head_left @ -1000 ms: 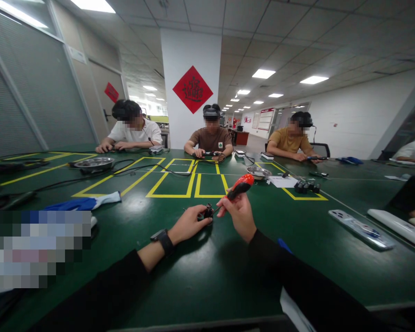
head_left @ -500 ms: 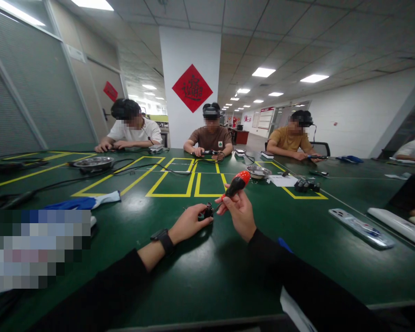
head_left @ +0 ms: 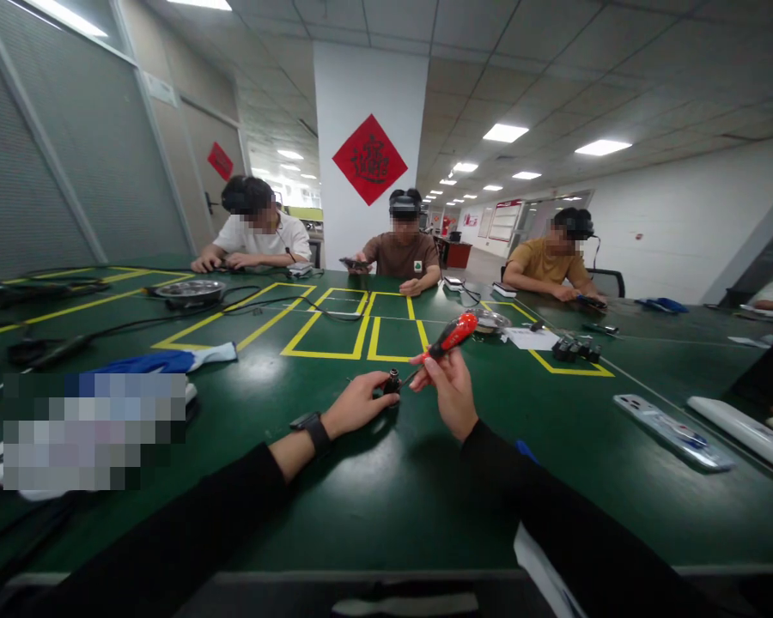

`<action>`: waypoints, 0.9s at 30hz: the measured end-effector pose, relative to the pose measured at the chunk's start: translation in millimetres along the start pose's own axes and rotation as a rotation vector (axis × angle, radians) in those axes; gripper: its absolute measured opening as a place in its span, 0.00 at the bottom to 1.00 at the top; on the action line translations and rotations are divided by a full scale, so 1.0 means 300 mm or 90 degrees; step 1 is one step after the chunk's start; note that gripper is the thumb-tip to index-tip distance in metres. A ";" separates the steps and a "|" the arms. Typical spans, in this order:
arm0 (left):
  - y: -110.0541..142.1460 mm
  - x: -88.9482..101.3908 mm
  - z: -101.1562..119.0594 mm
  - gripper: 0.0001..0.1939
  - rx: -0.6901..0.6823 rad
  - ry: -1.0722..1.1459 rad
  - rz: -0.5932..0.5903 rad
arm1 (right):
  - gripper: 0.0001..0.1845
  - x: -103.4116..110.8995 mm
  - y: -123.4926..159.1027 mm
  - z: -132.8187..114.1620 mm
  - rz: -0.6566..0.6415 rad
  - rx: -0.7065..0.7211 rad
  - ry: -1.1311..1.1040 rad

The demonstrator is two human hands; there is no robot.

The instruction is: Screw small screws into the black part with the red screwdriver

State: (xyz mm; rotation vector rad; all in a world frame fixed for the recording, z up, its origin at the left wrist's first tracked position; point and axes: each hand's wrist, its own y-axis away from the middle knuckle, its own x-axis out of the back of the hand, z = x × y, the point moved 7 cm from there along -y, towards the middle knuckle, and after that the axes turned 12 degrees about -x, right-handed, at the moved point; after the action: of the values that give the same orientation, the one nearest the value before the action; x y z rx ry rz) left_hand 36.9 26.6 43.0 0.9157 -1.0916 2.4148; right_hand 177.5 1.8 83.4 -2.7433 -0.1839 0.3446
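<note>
Pinched in my left hand (head_left: 359, 403) is a small black cylindrical part (head_left: 392, 381) with a shiny metal top, held upright just above the green table (head_left: 374, 524). My right hand (head_left: 449, 393) grips a screwdriver (head_left: 452, 336) with a red and black handle, tilted so the handle points up to the right. Its thin shaft (head_left: 415, 375) slants down left toward the side of the black part. Whether the tip touches the part cannot be made out.
Metal bowls (head_left: 190, 293) stand on the table, left and right. A blue and white glove (head_left: 167, 360) lies left; a phone (head_left: 670, 431) lies right. Several black parts (head_left: 575, 349) sit near white paper (head_left: 526, 337). Cables (head_left: 119, 330) cross the left side. Co-workers sit opposite.
The screwdriver has tilted lower, its handle leaning further right. My view has shifted slightly left. The co-worker opposite has moved a dark object to one side and lowered the other hand.
</note>
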 end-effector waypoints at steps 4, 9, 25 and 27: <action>0.000 0.002 0.000 0.12 0.010 0.003 0.003 | 0.12 0.040 -0.014 0.012 0.046 0.008 -0.028; 0.007 -0.006 0.003 0.16 0.001 0.038 0.003 | 0.11 0.110 -0.054 0.086 0.076 -0.095 -0.132; 0.218 0.034 0.525 0.15 -0.067 -0.039 -0.052 | 0.12 0.163 -0.087 0.267 0.073 -0.287 -0.137; 0.356 -0.036 0.618 0.19 -0.092 -0.035 -0.141 | 0.13 0.163 -0.088 0.271 0.068 -0.287 -0.132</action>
State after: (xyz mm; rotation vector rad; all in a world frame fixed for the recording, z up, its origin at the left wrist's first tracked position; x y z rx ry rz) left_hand 65.5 -183.9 70.0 1.0019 -1.1044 2.1168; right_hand 201.1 62.5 9.6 -3.1648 -0.1878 0.6919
